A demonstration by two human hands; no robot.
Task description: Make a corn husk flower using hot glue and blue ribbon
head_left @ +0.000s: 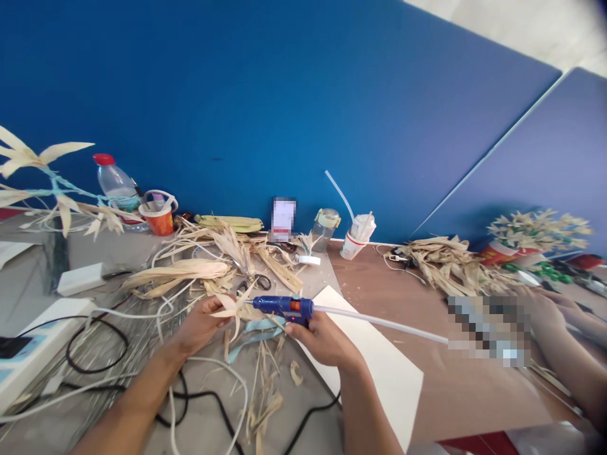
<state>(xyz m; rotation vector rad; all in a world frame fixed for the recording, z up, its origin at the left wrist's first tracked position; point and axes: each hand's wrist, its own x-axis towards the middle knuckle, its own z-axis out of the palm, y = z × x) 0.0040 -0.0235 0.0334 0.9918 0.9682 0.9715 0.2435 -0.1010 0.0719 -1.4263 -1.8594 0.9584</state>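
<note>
Between the fingers of my left hand [203, 323] is a pale flower made of corn husk [232, 307], its pointed petals spread. My right hand [327, 338] is wrapped round the grip of a blue glue gun [279, 306]. The gun's nozzle points left and reaches the flower's middle; whether it touches cannot be made out. A long white glue stick [379, 319] runs out of the gun's back end to the right. Below the gun lie a light blue ribbon strip [258, 333] and husk scraps [265, 392].
Dry husks [190, 273] and scissors [256, 283] lie behind my hands. White paper [374, 366] is under my right arm. At left are a power strip [52, 335], tangled cables and a bottle [116, 183]. A co-worker's hands [545, 316] are at right.
</note>
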